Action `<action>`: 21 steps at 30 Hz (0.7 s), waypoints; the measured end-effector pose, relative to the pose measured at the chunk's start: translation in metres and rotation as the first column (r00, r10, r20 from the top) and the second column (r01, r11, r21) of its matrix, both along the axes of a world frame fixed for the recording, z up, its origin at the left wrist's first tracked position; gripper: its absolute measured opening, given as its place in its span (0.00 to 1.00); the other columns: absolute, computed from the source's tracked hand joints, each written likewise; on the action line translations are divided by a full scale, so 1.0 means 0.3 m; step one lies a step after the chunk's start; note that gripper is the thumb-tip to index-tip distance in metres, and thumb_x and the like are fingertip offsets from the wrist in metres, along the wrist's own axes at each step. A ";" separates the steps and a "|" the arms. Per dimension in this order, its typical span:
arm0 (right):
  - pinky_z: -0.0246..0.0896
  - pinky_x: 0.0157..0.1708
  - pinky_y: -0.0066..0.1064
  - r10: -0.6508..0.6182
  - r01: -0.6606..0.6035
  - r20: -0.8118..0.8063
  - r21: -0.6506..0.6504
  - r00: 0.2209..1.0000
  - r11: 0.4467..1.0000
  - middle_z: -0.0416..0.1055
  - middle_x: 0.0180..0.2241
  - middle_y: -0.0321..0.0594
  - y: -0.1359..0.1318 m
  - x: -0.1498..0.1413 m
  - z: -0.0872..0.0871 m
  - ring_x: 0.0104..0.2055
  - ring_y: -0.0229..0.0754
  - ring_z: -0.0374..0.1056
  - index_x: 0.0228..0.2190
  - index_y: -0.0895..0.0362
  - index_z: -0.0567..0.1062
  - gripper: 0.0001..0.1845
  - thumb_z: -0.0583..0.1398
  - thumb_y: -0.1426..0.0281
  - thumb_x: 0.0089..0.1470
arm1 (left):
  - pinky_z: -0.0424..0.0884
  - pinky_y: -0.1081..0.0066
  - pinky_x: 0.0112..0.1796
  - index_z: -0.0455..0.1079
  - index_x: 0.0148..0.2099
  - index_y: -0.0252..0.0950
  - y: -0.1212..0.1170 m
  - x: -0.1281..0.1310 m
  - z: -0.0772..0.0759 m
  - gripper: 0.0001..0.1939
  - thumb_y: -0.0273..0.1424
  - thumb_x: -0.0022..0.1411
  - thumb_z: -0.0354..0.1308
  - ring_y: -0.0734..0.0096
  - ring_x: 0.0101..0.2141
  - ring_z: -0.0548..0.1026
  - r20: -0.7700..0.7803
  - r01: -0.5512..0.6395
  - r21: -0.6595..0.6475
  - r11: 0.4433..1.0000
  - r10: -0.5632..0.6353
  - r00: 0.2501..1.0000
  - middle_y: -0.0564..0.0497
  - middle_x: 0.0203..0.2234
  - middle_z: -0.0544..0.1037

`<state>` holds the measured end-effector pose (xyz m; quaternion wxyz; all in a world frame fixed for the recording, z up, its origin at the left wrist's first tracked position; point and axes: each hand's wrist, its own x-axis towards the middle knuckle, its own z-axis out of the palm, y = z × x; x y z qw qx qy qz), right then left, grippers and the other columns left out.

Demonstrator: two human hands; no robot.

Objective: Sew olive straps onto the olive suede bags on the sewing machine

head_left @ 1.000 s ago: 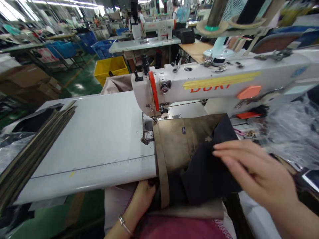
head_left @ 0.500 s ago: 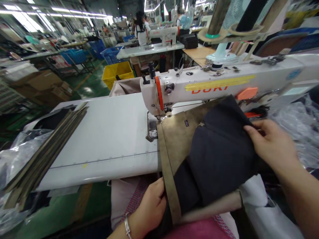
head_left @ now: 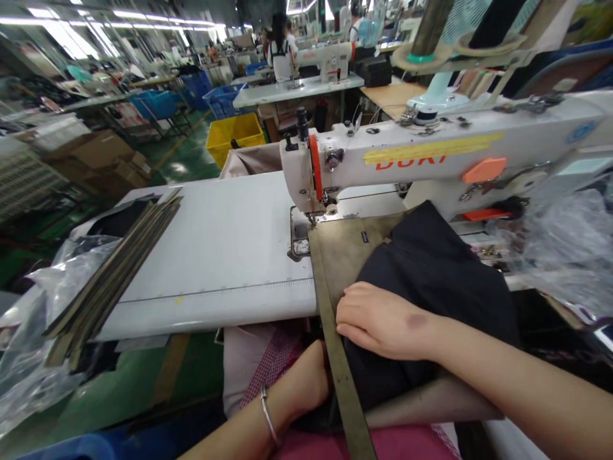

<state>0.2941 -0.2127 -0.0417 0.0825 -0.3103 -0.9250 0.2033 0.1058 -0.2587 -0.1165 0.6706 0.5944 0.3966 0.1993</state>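
An olive fabric piece (head_left: 338,252) with a small dark label lies under the needle of a sewing machine (head_left: 306,172). Its black side (head_left: 431,268) is folded over on the right. A long olive strip (head_left: 342,377) runs along its left edge, from the needle down past the table edge to my lap. My left hand (head_left: 309,377), below the table edge, is closed on the fabric beside the strip; its fingertips are hidden behind it. On top of the black cloth rests my right hand (head_left: 373,319), fingers curled together and gripping the cloth next to the strip.
A bundle of olive strips (head_left: 119,275) lies across the left end of the white table (head_left: 230,243), above clear plastic (head_left: 43,319). Crumpled plastic (head_left: 565,236) sits at the right. Thread cones (head_left: 431,29) stand behind the machine. Beyond are a yellow bin (head_left: 234,137) and a person (head_left: 280,54).
My right hand has left the fabric's far right edge and come left onto the cloth beside the strip. The black side has spread lower and flatter. My left hand stays at the strip.
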 end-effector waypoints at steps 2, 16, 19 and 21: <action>0.60 0.37 0.36 0.020 -0.017 0.112 -0.029 0.993 0.999 0.74 0.27 0.38 -0.035 -0.024 -0.009 0.31 0.41 0.70 0.28 0.56 0.73 0.16 0.50 0.66 0.62 | 0.71 0.63 0.45 0.78 0.39 0.32 -0.005 -0.003 0.001 0.11 0.33 0.59 0.57 0.61 0.39 0.75 -0.005 0.013 -0.023 1.000 -0.013 1.000 0.48 0.34 0.80; 0.61 0.53 0.54 -0.422 0.277 0.310 0.418 0.852 0.865 0.63 0.58 0.55 -0.176 0.065 -0.168 0.60 0.58 0.59 0.58 0.60 0.64 0.30 0.56 0.79 0.52 | 0.66 0.57 0.56 0.70 0.55 0.34 -0.017 0.004 -0.012 0.28 0.28 0.51 0.67 0.55 0.52 0.72 0.157 0.011 -0.335 0.942 0.044 0.987 0.45 0.50 0.76; 0.51 0.60 0.57 -0.394 0.224 0.234 0.529 0.889 0.818 0.46 0.67 0.50 -0.162 0.117 -0.238 0.68 0.55 0.43 0.65 0.56 0.52 0.37 0.52 0.81 0.56 | 0.60 0.56 0.61 0.65 0.60 0.37 -0.013 0.008 -0.005 0.34 0.27 0.51 0.68 0.55 0.58 0.67 0.239 0.030 -0.327 0.945 0.052 0.970 0.46 0.57 0.70; 0.50 0.61 0.54 -0.342 0.191 0.193 0.541 0.920 0.819 0.45 0.67 0.47 -0.141 0.162 -0.256 0.68 0.52 0.42 0.65 0.56 0.51 0.34 0.49 0.80 0.59 | 0.58 0.55 0.62 0.65 0.61 0.36 -0.013 0.007 -0.001 0.34 0.27 0.51 0.68 0.55 0.59 0.65 0.235 0.035 -0.334 0.942 0.047 0.971 0.46 0.58 0.69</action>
